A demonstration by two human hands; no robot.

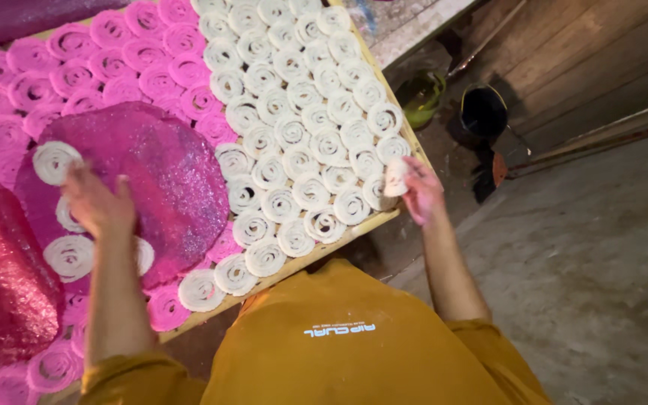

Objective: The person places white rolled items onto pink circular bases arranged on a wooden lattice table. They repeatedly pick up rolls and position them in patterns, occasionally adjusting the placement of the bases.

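right grip (421,196) pinching white spiral disc (397,178) | left grip (99,202) open on pink sheet (159,172)

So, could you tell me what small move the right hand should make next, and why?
Probably set the white spiral held by the right hand down at the tray edge, beside the last white spirals. It hovers right there; the left hand rests on the pink sheet.

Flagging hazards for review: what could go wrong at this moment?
The right hand holds a white spiral right at the tray's edge; it could slip off onto the floor. The left hand rests on the pink sheet covering other spirals, and its weight might flatten them.
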